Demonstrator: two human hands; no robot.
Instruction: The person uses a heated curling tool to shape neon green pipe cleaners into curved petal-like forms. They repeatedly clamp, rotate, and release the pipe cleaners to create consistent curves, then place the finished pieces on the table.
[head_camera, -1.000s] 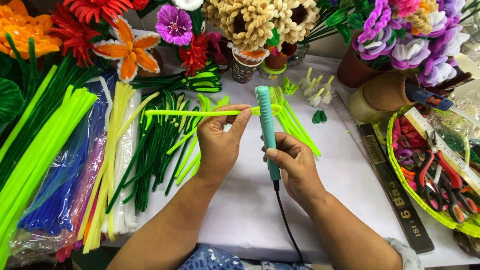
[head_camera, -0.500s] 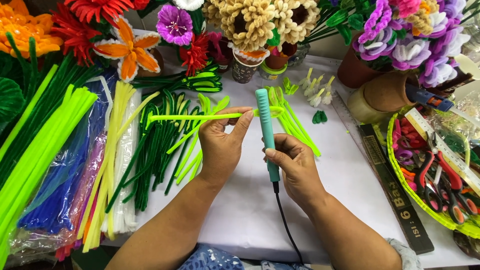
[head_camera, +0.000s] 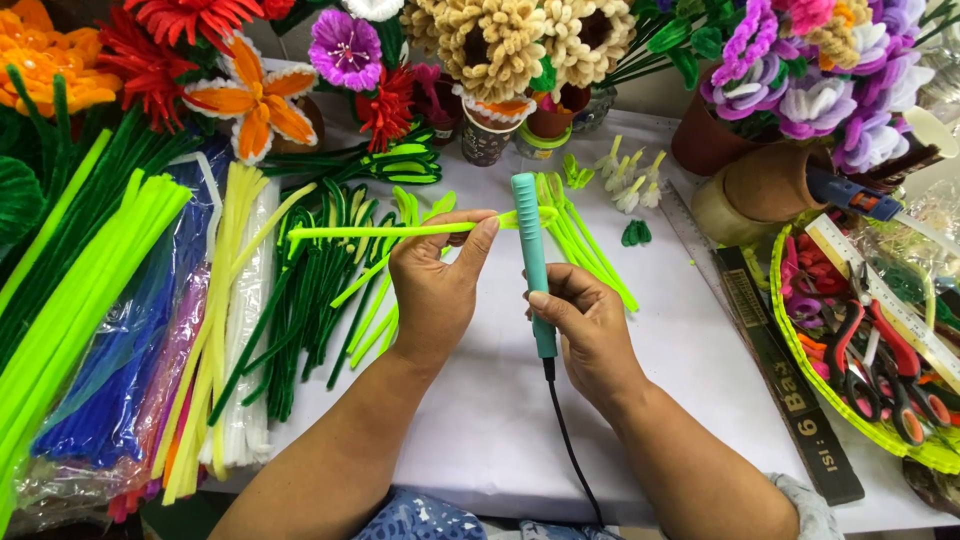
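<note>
Pipe-cleaner flowers (head_camera: 490, 45) in pots line the far edge of the white tabletop (head_camera: 480, 420). Bundles of green, yellow and blue stems (head_camera: 120, 330) lie at the left, some in clear bags. A basket (head_camera: 800, 385) with scissors (head_camera: 880, 370) sits at the right, with a dark ruler (head_camera: 790, 390) beside it on the near side. Loose green stems (head_camera: 590, 250) lie just behind the hands, none of them blocking the work.

The left hand (head_camera: 435, 290) pinches a lime stem (head_camera: 380, 231) between thumb and fingers, holding it level above the tabletop — its right end meets the teal tool (head_camera: 533, 270). The right hand (head_camera: 590, 335) is closed around the lower part of that tool, which stands nearly upright; its black cord (head_camera: 570, 450) runs toward the near edge.

Against half a second ago, little differs: both hands keep their places, and the stem sits at about the same height.

The stem's tip is hidden behind the tool, so whether they touch is unclear. Both forearms are cut off at the near edge — the basket at the right.
</note>
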